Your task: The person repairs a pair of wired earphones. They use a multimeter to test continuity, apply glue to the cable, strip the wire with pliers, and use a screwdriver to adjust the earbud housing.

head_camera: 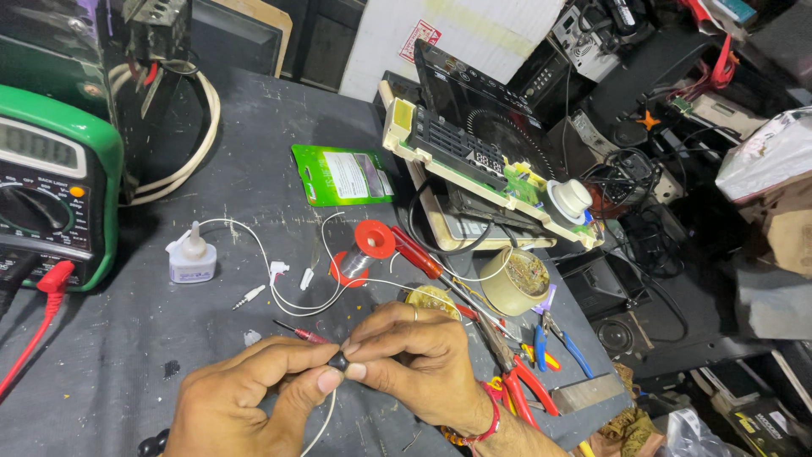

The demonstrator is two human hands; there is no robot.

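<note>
Grip: left hand (pixel 245 393) and right hand (pixel 414 355) both pinch a small black plug piece (pixel 338 362) on a thin white cable (pixel 320 427), low over the grey bench (pixel 254 182) | Risk: tiny part — fingertips could slip, kinking the cable.

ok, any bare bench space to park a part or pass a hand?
Bare grey mat between the multimeter and the left hand, below the glue bottle. More bare mat left of the green card. Crowded right of the right hand: solder spool, cup, pliers.
</note>
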